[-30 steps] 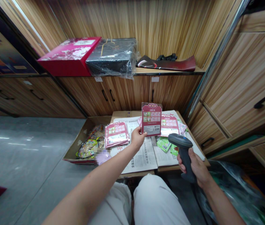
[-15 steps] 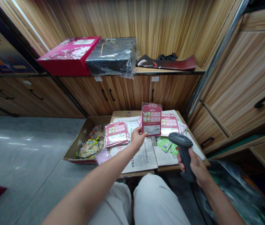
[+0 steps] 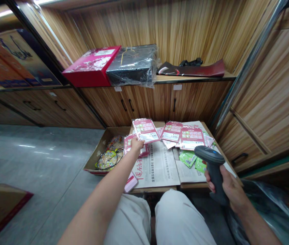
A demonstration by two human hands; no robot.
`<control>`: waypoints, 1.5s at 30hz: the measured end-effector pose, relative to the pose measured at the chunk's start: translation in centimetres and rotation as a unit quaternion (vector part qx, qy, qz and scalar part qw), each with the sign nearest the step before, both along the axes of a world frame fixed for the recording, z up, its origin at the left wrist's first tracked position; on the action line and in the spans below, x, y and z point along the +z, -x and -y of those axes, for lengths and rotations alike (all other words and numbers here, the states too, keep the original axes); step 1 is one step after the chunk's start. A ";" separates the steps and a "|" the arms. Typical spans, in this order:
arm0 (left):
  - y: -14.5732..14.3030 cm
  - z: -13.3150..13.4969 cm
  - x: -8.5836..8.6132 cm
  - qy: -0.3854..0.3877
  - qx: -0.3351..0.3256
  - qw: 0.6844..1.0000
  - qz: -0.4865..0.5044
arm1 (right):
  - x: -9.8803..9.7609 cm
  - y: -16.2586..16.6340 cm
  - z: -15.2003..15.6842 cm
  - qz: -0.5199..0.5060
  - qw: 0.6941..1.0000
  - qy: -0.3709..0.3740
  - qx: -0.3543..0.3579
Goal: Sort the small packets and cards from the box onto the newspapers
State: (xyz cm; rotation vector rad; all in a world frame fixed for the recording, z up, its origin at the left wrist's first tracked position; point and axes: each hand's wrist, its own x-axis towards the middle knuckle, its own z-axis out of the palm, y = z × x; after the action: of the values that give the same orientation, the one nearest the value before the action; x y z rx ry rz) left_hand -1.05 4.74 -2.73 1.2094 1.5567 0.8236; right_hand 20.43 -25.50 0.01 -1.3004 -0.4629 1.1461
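My left hand [image 3: 135, 145] is closed on the lower edge of a flat pink packet [image 3: 147, 132] with a printed grid and a white label. It is held tilted above a stack of similar pink packets [image 3: 128, 144], partly covering them. My right hand [image 3: 230, 187] is wrapped round the handle of a dark grey barcode scanner [image 3: 212, 163], whose head points left over the papers. Left of the scanner lie another pink packet [image 3: 172, 131] and a pink packet group [image 3: 192, 139]. Green packets [image 3: 187, 158] lie just below these, near the scanner head.
Newspaper [image 3: 161, 170] covers cardboard boxes at my knees. An open carton [image 3: 90, 160] on the left holds bagged goods and a black cord. A lilac item [image 3: 131, 182] lies at the newspaper's near edge. A pink box [image 3: 90, 66] and a wrapped black box [image 3: 131, 66] sit on the shelf.
My left hand has moved left, from near the scanner to above the left stack. A pink packet shows where the held one was; I cannot tell whether the hand holds the same packet.
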 end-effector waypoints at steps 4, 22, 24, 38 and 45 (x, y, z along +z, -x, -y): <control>4.6 -2.2 -0.1 0.119 0.008 0.979 -0.165 | 0.0 0.1 0.2 0.000 1.000 0.005 -0.017; 8.8 -2.4 -1.0 0.098 -0.072 0.844 -0.523 | 0.5 0.9 0.1 0.023 0.999 0.021 -0.014; 8.5 -2.3 -0.7 0.078 -0.053 0.857 -0.506 | 0.5 0.9 0.1 0.023 0.999 0.023 -0.017; 5.4 -0.9 0.1 -0.041 -0.149 0.818 -0.554 | 0.3 0.4 0.4 0.000 0.999 0.029 -0.025; -2.5 0.0 -1.3 -0.152 -0.267 0.837 -0.452 | 0.1 -0.1 0.7 0.009 0.999 0.036 -0.033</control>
State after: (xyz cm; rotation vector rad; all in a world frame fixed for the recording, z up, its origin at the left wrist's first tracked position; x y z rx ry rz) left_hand 1.41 4.72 -4.04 2.3608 1.6515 0.0786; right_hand 20.55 -26.16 0.09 -1.3796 -0.3923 1.1055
